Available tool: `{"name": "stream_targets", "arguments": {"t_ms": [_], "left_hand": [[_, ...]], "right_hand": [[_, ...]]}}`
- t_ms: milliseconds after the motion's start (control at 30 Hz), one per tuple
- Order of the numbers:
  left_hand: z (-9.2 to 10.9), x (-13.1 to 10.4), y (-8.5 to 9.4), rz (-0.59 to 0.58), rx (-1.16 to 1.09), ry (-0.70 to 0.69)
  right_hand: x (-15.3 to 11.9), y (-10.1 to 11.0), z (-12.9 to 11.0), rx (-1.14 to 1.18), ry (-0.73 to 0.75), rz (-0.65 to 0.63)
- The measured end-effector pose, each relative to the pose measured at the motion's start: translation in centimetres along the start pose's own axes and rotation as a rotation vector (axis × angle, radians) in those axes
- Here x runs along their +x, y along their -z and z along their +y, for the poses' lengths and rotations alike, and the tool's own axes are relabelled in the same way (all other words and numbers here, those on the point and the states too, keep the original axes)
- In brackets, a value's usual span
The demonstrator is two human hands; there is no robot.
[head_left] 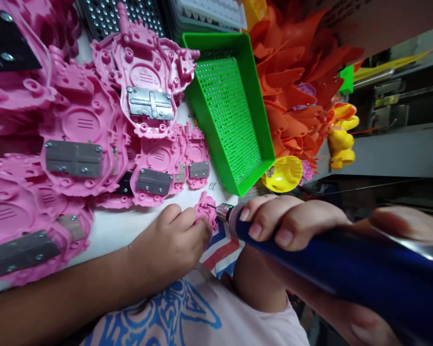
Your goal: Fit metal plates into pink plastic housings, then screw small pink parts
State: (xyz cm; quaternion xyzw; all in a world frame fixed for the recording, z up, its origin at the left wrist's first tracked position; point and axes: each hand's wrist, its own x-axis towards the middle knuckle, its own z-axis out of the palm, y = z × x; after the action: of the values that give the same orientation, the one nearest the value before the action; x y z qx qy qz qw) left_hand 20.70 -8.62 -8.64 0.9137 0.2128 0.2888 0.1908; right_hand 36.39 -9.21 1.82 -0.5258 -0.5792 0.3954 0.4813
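My left hand is closed on a small pink plastic part near the table's front edge, its fingertips partly hidden behind the knuckles. My right hand wraps around a dark blue electric screwdriver with a metal chuck. The thin bit points left and reaches the pink part; whether it sits on a screw is too small to tell. Left of my hands lie pink plastic shells with grey or black screwed-on cover plates. One shell with a shiny metal plate rests higher up, on other pink shells.
A green perforated basket stands beyond my hands. Past it lie a heap of orange plastic pieces, a yellow bowl-shaped piece with small metal bits, and yellow toy-like figures. Dark perforated trays stand at the back.
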Motion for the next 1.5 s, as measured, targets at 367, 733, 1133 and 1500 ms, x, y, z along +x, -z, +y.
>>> {"name": "stream_targets", "arguments": {"t_ms": [367, 733, 1133, 1500], "left_hand": [[0.0, -0.4, 0.0, -0.097, -0.069, -0.211], [1.2, 1.9, 0.2, 0.085, 0.131, 0.037], [0.4, 1.4, -0.8, 0.0, 0.196, 0.019], [0.0, 1.2, -0.5, 0.125, -0.001, -0.212]], "right_hand": [[-0.5, 2.6, 1.3, 0.178, 0.259, 0.256], [2.5, 4.6, 0.6, 0.09, 0.448, 0.586], [5.9, 4.5, 4.0, 0.155, 0.229, 0.695], [6.3, 4.7, 4.6, 0.108, 0.199, 0.648]]}}
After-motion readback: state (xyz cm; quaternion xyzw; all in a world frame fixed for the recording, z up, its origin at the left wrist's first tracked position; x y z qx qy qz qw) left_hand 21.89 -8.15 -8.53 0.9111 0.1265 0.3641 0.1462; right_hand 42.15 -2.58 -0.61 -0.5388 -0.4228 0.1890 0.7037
